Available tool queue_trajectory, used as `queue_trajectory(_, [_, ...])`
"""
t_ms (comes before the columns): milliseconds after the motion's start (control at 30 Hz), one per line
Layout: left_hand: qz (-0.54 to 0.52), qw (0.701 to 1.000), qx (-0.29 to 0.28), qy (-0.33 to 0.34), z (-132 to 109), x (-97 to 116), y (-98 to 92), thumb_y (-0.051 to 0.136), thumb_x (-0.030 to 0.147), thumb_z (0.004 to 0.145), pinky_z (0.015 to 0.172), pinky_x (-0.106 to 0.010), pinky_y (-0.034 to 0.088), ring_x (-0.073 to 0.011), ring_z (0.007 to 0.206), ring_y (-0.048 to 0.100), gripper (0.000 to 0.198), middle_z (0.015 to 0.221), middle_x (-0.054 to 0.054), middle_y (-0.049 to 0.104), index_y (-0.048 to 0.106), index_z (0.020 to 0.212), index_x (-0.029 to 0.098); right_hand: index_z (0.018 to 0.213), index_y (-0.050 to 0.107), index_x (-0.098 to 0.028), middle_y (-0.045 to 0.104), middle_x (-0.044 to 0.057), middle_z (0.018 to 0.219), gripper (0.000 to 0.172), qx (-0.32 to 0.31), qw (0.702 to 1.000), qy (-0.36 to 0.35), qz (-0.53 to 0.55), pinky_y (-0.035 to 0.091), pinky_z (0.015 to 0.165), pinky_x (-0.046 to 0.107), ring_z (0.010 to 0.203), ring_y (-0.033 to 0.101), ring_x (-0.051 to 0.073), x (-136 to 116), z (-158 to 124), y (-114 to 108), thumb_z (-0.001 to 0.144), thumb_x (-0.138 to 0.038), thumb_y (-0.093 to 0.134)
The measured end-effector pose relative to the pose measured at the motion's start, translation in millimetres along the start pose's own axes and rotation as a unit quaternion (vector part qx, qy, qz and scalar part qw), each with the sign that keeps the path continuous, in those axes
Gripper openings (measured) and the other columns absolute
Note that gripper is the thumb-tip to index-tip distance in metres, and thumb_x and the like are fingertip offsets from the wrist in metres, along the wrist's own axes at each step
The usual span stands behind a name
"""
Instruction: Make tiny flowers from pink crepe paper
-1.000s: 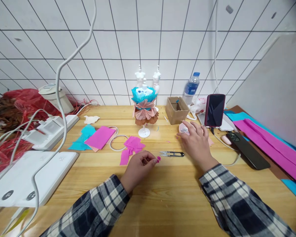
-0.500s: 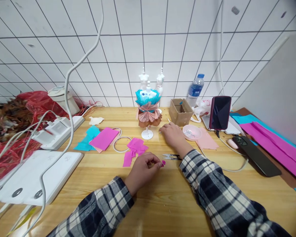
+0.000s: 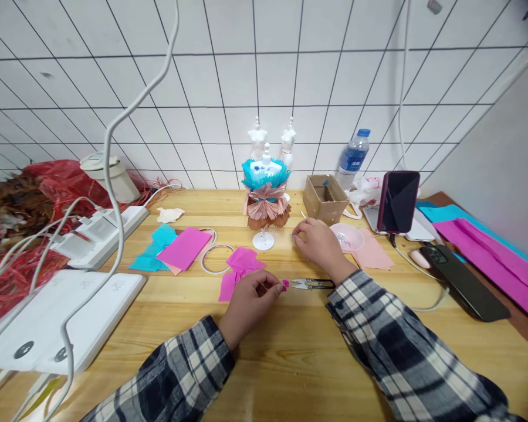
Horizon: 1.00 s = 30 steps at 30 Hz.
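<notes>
My left hand (image 3: 254, 302) pinches a small magenta paper flower (image 3: 286, 284) between thumb and fingertips, just above the table. Beyond and left of it lie cut magenta paper pieces (image 3: 242, 261). Thread snips (image 3: 312, 283) lie between my two hands. My right hand (image 3: 319, 241) is farther out, low over the table, with thumb and fingers pinched together; anything at its fingertips is too small to name. Beside it is a clear dish of beads (image 3: 347, 237). A mini mannequin (image 3: 266, 193) in a blue, pink and brown paper dress stands ahead on a white base.
Behind the dressed figure stand two bare white mannequins (image 3: 258, 139). A cardboard box (image 3: 325, 199), a water bottle (image 3: 353, 155) and an upright phone (image 3: 398, 202) are at the right. A power strip (image 3: 101, 234), a white box (image 3: 92, 316) and a hanging cable (image 3: 114, 176) occupy the left.
My right hand has shifted a little right, away from the mannequin's base. The left hand keeps its pinch on the paper flower, moving slightly left. The whole view has turned a little.
</notes>
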<state>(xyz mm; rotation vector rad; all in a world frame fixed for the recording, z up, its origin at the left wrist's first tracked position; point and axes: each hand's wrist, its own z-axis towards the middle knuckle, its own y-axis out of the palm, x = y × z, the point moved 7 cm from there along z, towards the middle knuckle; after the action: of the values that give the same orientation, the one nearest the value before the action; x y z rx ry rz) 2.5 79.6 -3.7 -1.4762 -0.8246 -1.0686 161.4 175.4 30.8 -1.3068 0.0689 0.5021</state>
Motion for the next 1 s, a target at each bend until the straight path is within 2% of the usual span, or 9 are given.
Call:
queue_trajectory(67, [-0.011, 1.000, 0.012, -0.003, 0.1, -0.9, -3.5, 0.059, 0.033, 0.079, 0.060, -0.025, 0.042, -0.0140, 0.064, 0.055, 0.020, 0.069, -0.002, 0.062, 0.062, 0.073, 0.015, 0.084, 0.070, -0.019, 0.066, 0.005, 0.088, 0.014, -0.015, 0.990, 0.039, 0.136, 0.040, 0.073, 0.029, 0.083, 0.056, 0.018, -0.2, -18.8, -4.6, 0.080, -0.024, 0.058])
queue_trajectory(100, [-0.014, 1.000, 0.016, -0.003, 0.0, -1.0, -4.5, 0.059, 0.034, 0.079, 0.060, -0.025, 0.041, -0.0138, 0.064, 0.054, 0.020, 0.069, -0.002, 0.062, 0.062, 0.074, 0.015, 0.083, 0.070, -0.018, 0.065, 0.003, 0.079, 0.014, -0.053, 0.974, 0.061, 0.210, 0.040, 0.067, 0.027, 0.074, 0.055, 0.016, -2.5, -31.5, -1.5, 0.078, -0.027, 0.060])
queue_trajectory(200, [-0.002, 1.000, 0.008, 0.003, -1.0, -0.8, -2.2, 0.058, 0.036, 0.081, 0.060, -0.025, 0.042, -0.0140, 0.064, 0.054, 0.021, 0.071, -0.002, 0.062, 0.061, 0.077, 0.015, 0.082, 0.070, -0.015, 0.062, 0.001, 0.069, 0.025, -0.194, 0.874, 0.131, 0.426, 0.038, 0.054, 0.024, 0.057, 0.049, 0.010, -18.8, -78.3, 15.7, 0.075, -0.038, 0.064])
queue_trajectory(267, [0.025, 1.000, -0.003, 0.014, -2.5, -0.1, 1.6, 0.057, 0.037, 0.082, 0.059, -0.025, 0.042, -0.0139, 0.064, 0.054, 0.022, 0.072, -0.002, 0.061, 0.061, 0.078, 0.016, 0.082, 0.070, -0.015, 0.057, -0.002, 0.062, 0.026, -0.231, 0.826, 0.186, 0.478, 0.033, 0.046, 0.021, 0.049, 0.041, 0.007, -25.7, -104.9, 22.3, 0.073, -0.039, 0.066])
queue_trajectory(333, [0.050, 0.998, -0.014, 0.029, -4.6, 1.3, 5.5, 0.055, 0.037, 0.084, 0.058, -0.025, 0.042, -0.0136, 0.063, 0.054, 0.022, 0.074, -0.002, 0.062, 0.061, 0.080, 0.016, 0.083, 0.069, -0.015, 0.053, -0.004, 0.059, 0.027, -0.256, 0.799, 0.212, 0.501, 0.030, 0.040, 0.019, 0.045, 0.036, 0.006, -30.9, -120.9, 26.6, 0.072, -0.040, 0.067])
queue_trajectory(400, [0.071, 0.996, -0.021, 0.048, -6.9, 3.8, 8.1, 0.053, 0.035, 0.086, 0.059, -0.025, 0.042, -0.0137, 0.065, 0.054, 0.021, 0.077, -0.003, 0.062, 0.060, 0.081, 0.017, 0.081, 0.067, -0.016, 0.050, -0.004, 0.058, 0.026, -0.256, 0.793, 0.216, 0.509, 0.031, 0.038, 0.019, 0.045, 0.037, 0.006, -30.9, -125.1, 27.2, 0.072, -0.039, 0.067])
queue_trajectory(500, [0.118, 0.988, -0.022, 0.095, -10.6, 11.7, 9.7, 0.053, 0.032, 0.087, 0.064, -0.027, 0.043, -0.0152, 0.071, 0.055, 0.018, 0.078, -0.003, 0.062, 0.059, 0.080, 0.017, 0.079, 0.065, -0.016, 0.048, -0.004, 0.058, 0.023, -0.241, 0.809, 0.198, 0.498, 0.034, 0.038, 0.018, 0.048, 0.039, 0.007, -24.4, -121.3, 26.0, 0.074, -0.038, 0.065])
queue_trajectory(667, [0.182, 0.966, -0.025, 0.182, -16.4, 26.5, 12.4, 0.053, 0.023, 0.086, 0.069, -0.029, 0.043, -0.0163, 0.076, 0.056, 0.011, 0.078, -0.003, 0.062, 0.057, 0.077, 0.018, 0.078, 0.066, -0.017, 0.051, -0.002, 0.064, 0.026, -0.268, 0.828, 0.167, 0.463, 0.032, 0.038, 0.016, 0.053, 0.040, 0.008, -20.0, -121.3, 31.1, 0.075, -0.042, 0.065])
queue_trajectory(1000, [0.184, 0.959, -0.043, 0.211, -20.5, 29.5, 15.9, 0.053, 0.022, 0.087, 0.071, -0.030, 0.042, -0.0160, 0.077, 0.055, 0.010, 0.080, -0.003, 0.062, 0.056, 0.079, 0.018, 0.079, 0.064, -0.017, 0.049, -0.003, 0.060, 0.024, -0.264, 0.837, 0.200, 0.435, 0.034, 0.038, 0.017, 0.050, 0.040, 0.008, -16.2, -122.1, 32.5, 0.074, -0.040, 0.064])
